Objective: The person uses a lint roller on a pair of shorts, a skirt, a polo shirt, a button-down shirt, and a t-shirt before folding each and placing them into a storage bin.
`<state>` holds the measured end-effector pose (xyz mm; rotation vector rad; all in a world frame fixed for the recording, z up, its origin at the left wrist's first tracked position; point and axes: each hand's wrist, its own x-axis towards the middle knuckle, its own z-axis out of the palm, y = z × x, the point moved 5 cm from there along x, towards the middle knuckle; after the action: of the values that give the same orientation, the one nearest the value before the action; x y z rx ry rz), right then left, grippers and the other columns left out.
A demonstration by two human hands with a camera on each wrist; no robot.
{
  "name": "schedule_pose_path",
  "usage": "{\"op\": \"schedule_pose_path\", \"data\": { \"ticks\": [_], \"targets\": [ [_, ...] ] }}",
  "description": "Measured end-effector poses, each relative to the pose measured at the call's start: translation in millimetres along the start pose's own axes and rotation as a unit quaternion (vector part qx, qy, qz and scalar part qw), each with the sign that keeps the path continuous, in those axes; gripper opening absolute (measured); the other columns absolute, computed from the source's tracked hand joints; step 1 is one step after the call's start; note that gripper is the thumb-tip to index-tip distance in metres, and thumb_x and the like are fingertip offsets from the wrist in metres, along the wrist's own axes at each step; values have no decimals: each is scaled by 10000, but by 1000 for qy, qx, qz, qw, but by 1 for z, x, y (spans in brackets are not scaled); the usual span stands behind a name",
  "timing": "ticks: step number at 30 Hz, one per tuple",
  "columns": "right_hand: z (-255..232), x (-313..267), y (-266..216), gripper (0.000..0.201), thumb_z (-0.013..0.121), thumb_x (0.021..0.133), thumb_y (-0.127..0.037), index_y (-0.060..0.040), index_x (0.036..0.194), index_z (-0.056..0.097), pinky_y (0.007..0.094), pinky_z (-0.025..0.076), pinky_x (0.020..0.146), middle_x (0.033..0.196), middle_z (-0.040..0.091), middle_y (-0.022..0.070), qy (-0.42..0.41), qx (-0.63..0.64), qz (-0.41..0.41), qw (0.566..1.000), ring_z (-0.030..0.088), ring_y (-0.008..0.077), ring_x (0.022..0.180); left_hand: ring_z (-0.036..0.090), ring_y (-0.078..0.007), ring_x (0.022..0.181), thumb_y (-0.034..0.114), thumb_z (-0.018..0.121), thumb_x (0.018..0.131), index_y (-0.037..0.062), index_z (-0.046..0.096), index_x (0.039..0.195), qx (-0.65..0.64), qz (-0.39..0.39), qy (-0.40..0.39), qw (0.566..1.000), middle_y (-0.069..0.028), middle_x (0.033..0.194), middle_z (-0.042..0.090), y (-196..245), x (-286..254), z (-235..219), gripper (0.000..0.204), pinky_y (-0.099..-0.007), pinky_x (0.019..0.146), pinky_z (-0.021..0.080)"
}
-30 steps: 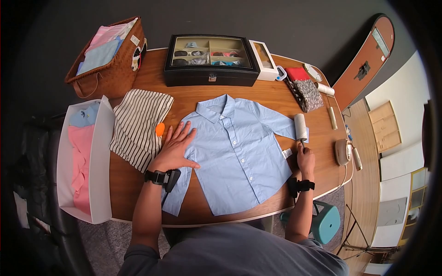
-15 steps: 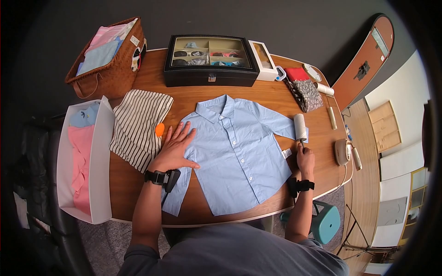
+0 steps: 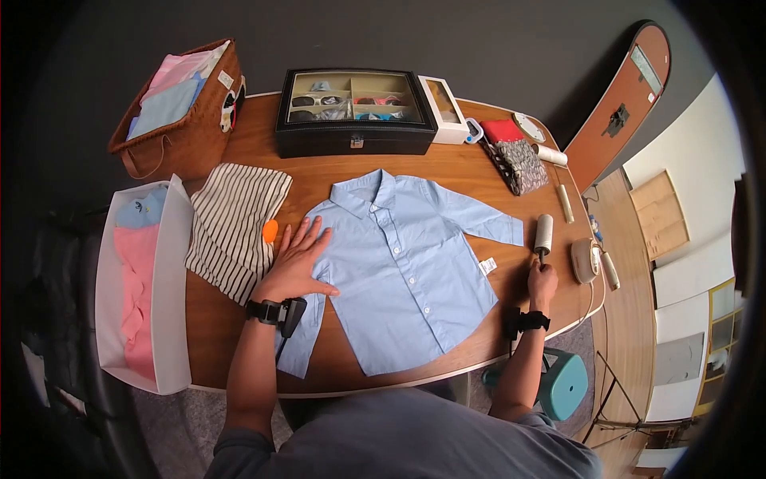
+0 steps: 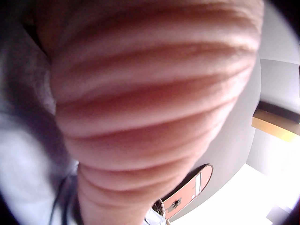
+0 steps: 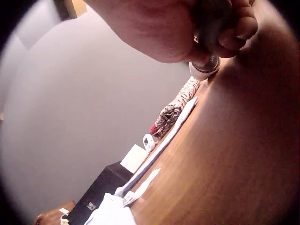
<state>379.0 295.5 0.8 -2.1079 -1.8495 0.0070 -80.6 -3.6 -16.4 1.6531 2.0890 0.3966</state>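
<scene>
A light blue buttoned shirt (image 3: 403,271) lies spread on the wooden table, collar toward the back. The left hand (image 3: 297,262) rests with spread fingers on the shirt's left side near the sleeve; its palm and wrist (image 4: 150,93) fill the left wrist view. The right hand (image 3: 542,281) grips the handle of a lint roller (image 3: 544,233), held just right of the cuff of the right-side sleeve. In the right wrist view the fingers of the right hand (image 5: 187,33) are curled round the handle, with the roller's end (image 5: 205,70) partly hidden behind them.
Left: striped garment (image 3: 238,223) with an orange piece (image 3: 270,231), white box (image 3: 174,295) of clothes, wicker basket (image 3: 199,120). Back: black glasses case (image 3: 357,144), white box (image 3: 455,132). Right: patterned cloth (image 3: 523,166), another roller (image 3: 550,155), cream appliance (image 3: 585,262).
The right hand has moved the lint roller off the sleeve's cuff to the right, onto the table side. The head view has shifted slightly. The left hand stays on the shirt.
</scene>
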Motion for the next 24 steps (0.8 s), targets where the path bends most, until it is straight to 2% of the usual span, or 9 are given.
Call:
{"op": "schedule_pose_path", "data": {
  "ticks": [11, 13, 14, 16, 17, 19, 21, 23, 24],
  "targets": [
    [-12, -3, -10, 334, 628, 844, -319, 5, 909, 676, 519, 521, 795, 946, 686, 239, 17, -45, -4, 999, 656, 426, 928, 19, -272, 1519, 582, 809, 644, 90, 287, 1530, -3, 13, 13, 1000, -127, 1635, 113, 0, -2, 0, 1139, -487, 1219, -16],
    [-15, -5, -12, 339, 649, 839, -327, -6, 947, 674, 517, 522, 773, 914, 682, 231, 30, -63, -14, 997, 655, 427, 902, 120, -297, 1507, 482, 800, 720, 41, 382, 1479, -26, 15, 45, 999, -164, 1606, 215, 1, -2, -5, 972, -470, 1218, 94],
    [-15, -9, -13, 339, 649, 839, -327, -6, 947, 674, 517, 522, 773, 914, 682, 231, 30, -61, -15, 998, 655, 427, 902, 120, -297, 1507, 482, 800, 720, 41, 382, 1479, -25, 15, 47, 998, -164, 1606, 215, 1, -3, -5, 972, -470, 1218, 94],
    [-28, -25, -31, 305, 684, 839, -294, -14, 959, 665, 506, 524, 729, 872, 677, 222, 146, -70, -112, 980, 658, 414, 833, 299, -341, 1437, 294, 811, 760, -9, 494, 1388, -107, -3, 161, 981, -192, 1518, 385, -5, -6, -12, 766, -452, 1183, 223],
    [-33, -36, -40, 305, 684, 839, -294, -14, 959, 665, 506, 524, 729, 872, 677, 222, 146, -69, -112, 980, 658, 414, 833, 299, -341, 1437, 294, 811, 760, -9, 494, 1388, -107, -3, 161, 981, -192, 1518, 385, -3, -7, -15, 766, -452, 1183, 223],
    [-49, -75, -77, 274, 722, 831, -244, -10, 955, 652, 479, 522, 687, 856, 673, 204, 197, 11, -287, 937, 658, 383, 766, 475, -353, 1284, 208, 799, 762, -30, 535, 1331, -21, -32, 214, 976, -198, 1359, 527, 1, -10, -24, 671, -416, 1076, 384],
    [-66, -123, -119, 274, 740, 824, -222, 4, 950, 650, 441, 526, 693, 895, 673, 192, 40, 137, -321, 936, 659, 354, 777, 517, -368, 1207, 208, 797, 758, -43, 547, 1293, -33, -54, 216, 974, -214, 1337, 530, 4, -10, -27, 642, -424, 1009, 426],
    [-73, -178, -154, 290, 744, 824, -231, 9, 961, 653, 422, 529, 706, 906, 671, 182, -124, 238, -374, 888, 660, 347, 793, 558, -382, 1131, 209, 796, 754, -55, 559, 1255, -44, -76, 218, 972, -229, 1315, 532, 6, -10, -27, 614, -432, 943, 467],
    [-76, -203, -171, 285, 733, 834, -231, 9, 966, 652, 422, 530, 709, 915, 672, 184, -162, 247, -448, 844, 658, 351, 795, 595, -385, 1051, 215, 795, 755, -51, 574, 1207, -24, -89, 220, 971, -229, 1233, 578, 7, -10, -27, 569, -428, 885, 494]
  ]
}}
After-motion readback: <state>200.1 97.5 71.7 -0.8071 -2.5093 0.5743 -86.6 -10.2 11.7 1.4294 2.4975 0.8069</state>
